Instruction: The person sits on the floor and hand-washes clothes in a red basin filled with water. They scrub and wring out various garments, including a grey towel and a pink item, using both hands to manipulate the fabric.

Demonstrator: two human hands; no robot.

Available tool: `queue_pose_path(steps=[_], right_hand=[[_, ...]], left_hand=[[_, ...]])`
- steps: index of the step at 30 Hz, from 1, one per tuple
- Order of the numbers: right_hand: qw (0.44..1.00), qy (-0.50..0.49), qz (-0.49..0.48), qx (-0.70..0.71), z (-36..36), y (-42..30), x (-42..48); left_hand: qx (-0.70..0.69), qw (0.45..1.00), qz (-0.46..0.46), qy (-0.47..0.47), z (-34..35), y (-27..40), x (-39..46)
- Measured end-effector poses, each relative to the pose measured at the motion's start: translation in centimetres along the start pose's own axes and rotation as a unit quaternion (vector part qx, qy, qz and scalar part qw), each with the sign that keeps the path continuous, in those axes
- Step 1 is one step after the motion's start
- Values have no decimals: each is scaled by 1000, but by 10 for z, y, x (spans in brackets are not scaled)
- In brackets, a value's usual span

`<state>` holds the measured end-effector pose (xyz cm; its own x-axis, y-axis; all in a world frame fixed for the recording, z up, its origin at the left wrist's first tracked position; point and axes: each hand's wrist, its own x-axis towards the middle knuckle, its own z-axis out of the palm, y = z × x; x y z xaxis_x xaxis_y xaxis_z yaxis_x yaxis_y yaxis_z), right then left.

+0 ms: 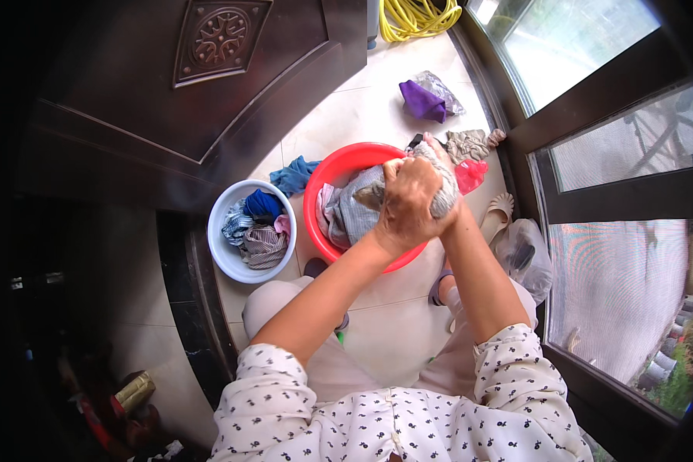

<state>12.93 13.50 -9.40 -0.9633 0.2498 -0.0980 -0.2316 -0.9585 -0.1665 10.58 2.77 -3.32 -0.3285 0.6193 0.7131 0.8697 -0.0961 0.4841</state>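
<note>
Both my hands grip a twisted, light grey striped cloth (446,187) over the red plastic basin (315,216). My left hand (411,193) is wrapped around it, and a brownish-grey end sticks out on the left. My right hand (438,149) holds the cloth from the far side; much of it is hidden behind the cloth and my left hand. Inside the red basin lies a grey striped garment (352,205), with some pinkish fabric by the left wall. To the left, a pale blue basin (220,257) contains several pieces of clothing, among them a bright blue one (263,203) and a brown striped one (263,247).
A teal cloth (294,175), a beige cloth (466,145) and a purple cloth (424,103) lie on the tiled floor. A pink-red plastic item (470,176), a sandal (496,213) and a clear plastic bag (525,260) line the glazed door. Dark wooden door (121,104) stands left; yellow hose (410,23) beyond.
</note>
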Motion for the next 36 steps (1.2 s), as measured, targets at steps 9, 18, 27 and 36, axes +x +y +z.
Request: queue_pose_path(steps=[9,18,27,36], right_hand=[[927,311,-109,-178,41,25,3],[918,313,-90,-225,36,46,0],[990,123,2,-65,-37,-8,6],[924,306,-51,-222,39,25,3]], left_hand=[[-447,807,-385,27,-21,-43,17],[-297,853,-420,92,-18,-55,24],[-24,984,-111,135,-1,1,26],[-287,885,-324,174,-10,-30,2]])
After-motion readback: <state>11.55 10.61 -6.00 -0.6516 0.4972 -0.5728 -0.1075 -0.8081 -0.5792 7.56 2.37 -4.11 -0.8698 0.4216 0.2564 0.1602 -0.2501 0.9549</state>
